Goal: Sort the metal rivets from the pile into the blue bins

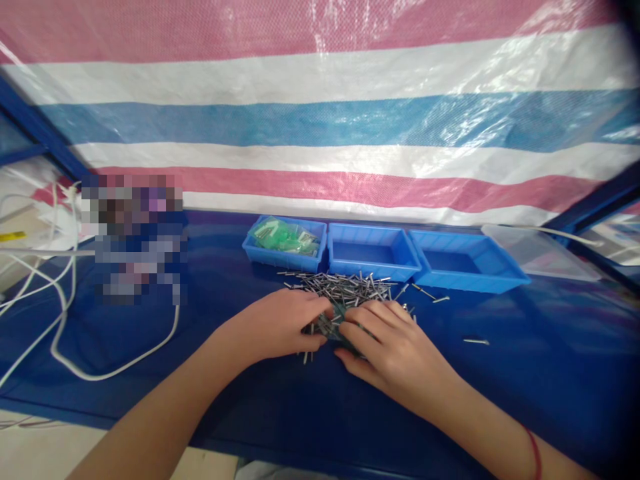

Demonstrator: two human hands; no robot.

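Note:
A heap of thin silvery metal fasteners (345, 288), nails or screws, lies on the dark blue tabletop (280, 413). At its near edge, my left hand (280, 323) has thumb and fingers apart around several fasteners. My right hand (383, 340) is curled over a dark greenish, partly see-through plastic bag (339, 312) between the hands. Most of that bag is hidden by the fingers, and its contents are hard to make out. Fasteners show beside and under both hands.
Behind the heap stand a blue bin with green plastic bags (285, 235), a middle blue bin (373, 272) and a right blue bin (470, 283). A clear lid (537, 253) lies farther right. Loose fasteners (476, 341) lie right. White cables (100, 377) loop left, near a blurred patch.

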